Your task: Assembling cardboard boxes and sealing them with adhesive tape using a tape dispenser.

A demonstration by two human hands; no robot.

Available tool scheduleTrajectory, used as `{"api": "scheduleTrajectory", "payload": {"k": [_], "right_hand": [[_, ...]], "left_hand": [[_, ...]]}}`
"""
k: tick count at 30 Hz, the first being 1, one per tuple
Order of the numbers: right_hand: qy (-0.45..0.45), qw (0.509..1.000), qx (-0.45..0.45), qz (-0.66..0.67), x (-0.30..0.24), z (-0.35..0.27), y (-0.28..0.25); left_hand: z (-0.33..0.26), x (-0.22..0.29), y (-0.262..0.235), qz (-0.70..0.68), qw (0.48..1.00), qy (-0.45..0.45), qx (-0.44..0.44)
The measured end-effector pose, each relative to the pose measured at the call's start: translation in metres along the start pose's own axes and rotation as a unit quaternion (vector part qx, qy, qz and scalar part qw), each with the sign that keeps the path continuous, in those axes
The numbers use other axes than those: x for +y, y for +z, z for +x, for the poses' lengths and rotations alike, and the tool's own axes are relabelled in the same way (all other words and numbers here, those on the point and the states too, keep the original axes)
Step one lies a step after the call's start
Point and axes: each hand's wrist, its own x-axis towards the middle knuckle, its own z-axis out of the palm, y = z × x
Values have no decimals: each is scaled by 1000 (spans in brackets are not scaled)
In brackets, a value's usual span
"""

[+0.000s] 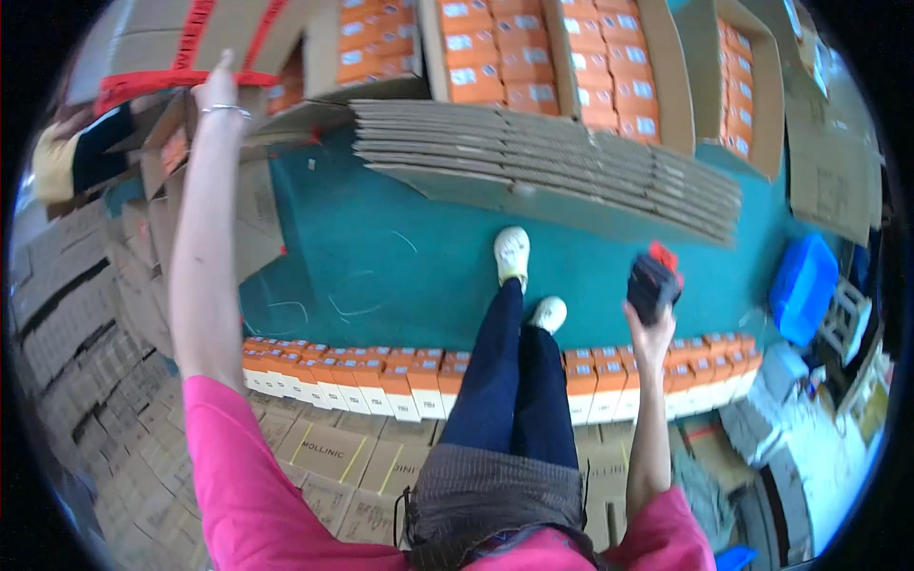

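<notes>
Fingers of your right hand (649, 335) clench a black tape dispenser (653, 282) above the green floor (400, 257); your left hand (215, 88) touches a cardboard box (181, 43), its grip unclear.

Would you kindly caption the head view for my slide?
Left hand reaches a taped carton; right hand holds a dark tape dispenser above rows of orange boxes.

Teal floor (400, 257) – orange-and-white boxes (362, 376) – pink sleeves (238, 466) – blue crate (804, 285)
</notes>
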Motion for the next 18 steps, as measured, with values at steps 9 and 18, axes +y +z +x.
{"api": "scheduleTrajectory", "payload": {"k": [9, 18], "right_hand": [[-232, 921, -105, -296, 1, 90, 45], [-200, 925, -171, -274, -35, 54, 27]], "left_hand": [[-250, -257, 233, 67, 986, 41, 145], [-311, -291, 193, 30, 981, 73, 176]]}}
